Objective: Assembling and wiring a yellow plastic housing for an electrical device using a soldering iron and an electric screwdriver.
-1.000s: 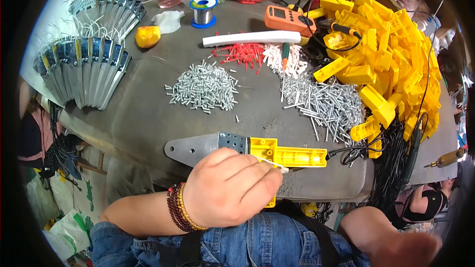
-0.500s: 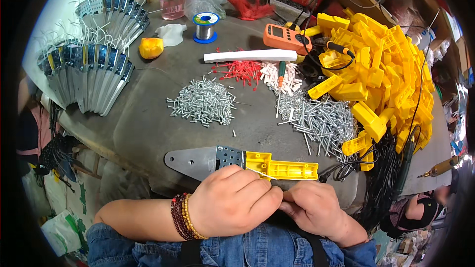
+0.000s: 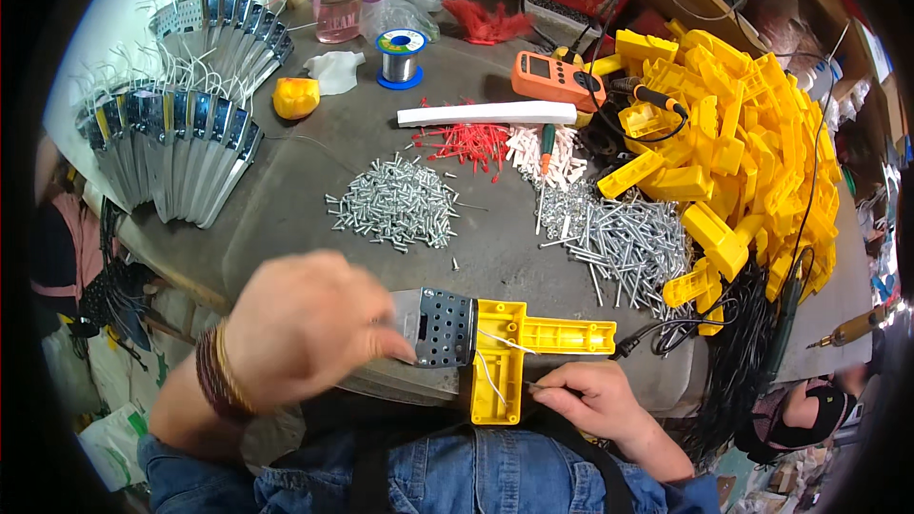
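A yellow plastic handle shell (image 3: 502, 314), with its hollow side up, lies at the near edge of the table. Two white wires rest loose in it. Joined to its left side is a metal blade (image 3: 446, 328) with a perforated section. My left hand (image 3: 309, 328) is over the blade's left end and hides it; motion smears the fingers. Right of the shell's lower arm, my right hand (image 3: 600, 400) is closed, thumb against finger, on a small dark end I cannot make out. A beaded bracelet (image 3: 217, 371) circles my left wrist.
Piles of short screws (image 3: 395, 202), long screws (image 3: 633, 243) and yellow shells (image 3: 733, 143) lie beyond. Also there are red parts (image 3: 466, 145), a screwdriver (image 3: 546, 152), an orange meter (image 3: 552, 81), a solder spool (image 3: 400, 62) and stacked metal blades (image 3: 176, 148). Black cables (image 3: 733, 362) hang at right.
My left hand has moved left off the shell and onto the blade's end. The shell's lower arm and its wires now show. My right hand has shifted slightly down, apart from the left.
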The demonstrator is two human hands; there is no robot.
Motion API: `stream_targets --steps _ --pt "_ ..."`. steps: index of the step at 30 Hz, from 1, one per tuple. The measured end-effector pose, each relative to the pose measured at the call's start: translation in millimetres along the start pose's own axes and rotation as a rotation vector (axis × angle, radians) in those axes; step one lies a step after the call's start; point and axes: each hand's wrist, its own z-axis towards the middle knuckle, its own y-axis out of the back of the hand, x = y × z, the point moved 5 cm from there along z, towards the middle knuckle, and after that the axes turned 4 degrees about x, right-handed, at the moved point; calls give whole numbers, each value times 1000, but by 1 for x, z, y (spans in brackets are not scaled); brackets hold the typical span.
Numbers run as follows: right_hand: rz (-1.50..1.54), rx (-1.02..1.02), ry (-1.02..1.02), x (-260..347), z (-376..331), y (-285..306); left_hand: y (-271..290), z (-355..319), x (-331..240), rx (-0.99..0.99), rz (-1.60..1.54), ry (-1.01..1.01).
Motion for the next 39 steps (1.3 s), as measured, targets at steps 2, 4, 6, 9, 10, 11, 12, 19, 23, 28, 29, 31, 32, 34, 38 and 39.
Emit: stream_targets --steps 2,4,6,9,10,11,12,19,23,28,29,31,32,34,38,39 --pt "-78 28 20 -4 1 -5 -6 21 33 -74 183 63" --pt "10 -12 24 -5 3 -4 -16 58 68 -162 122 183" --pt "58 6 5 -9 1 -5 -31 95 99 -247 223 246" --pt "104 -5 -3 -9 1 -4 -37 130 118 -111 306 424" --pt "112 -27 18 -8 -1 -5 -41 136 124 -18 316 467" --pt "72 -20 31 -5 0 -4 -45 139 128 75 328 512" --pt "72 -28 26 -5 -1 -5 -46 139 128 78 327 503" --pt "108 -16 78 -10 -4 2 -17 109 96 -65 533 336" --pt "159 5 35 -16 -6 2 -20 78 80 -267 448 220" --pt "184 0 -18 -13 -5 -1 -10 84 78 -395 154 211" --pt "181 -10 -23 -14 -5 -1 2 89 73 -387 -35 260" --pt "173 -19 -20 -14 -5 -2 -2 101 88 -347 10 237" --pt "182 -15 -23 -14 -5 -4 -4 104 92 -309 60 223" --pt "191 -23 -27 -13 -6 -3 -4 100 89 -327 -49 240" --pt "308 -57 -56 -6 -9 3 -22 94 64 -191 -435 254" --pt "474 -112 -139 -3 -12 7 -31 90 42 -138 -574 280"
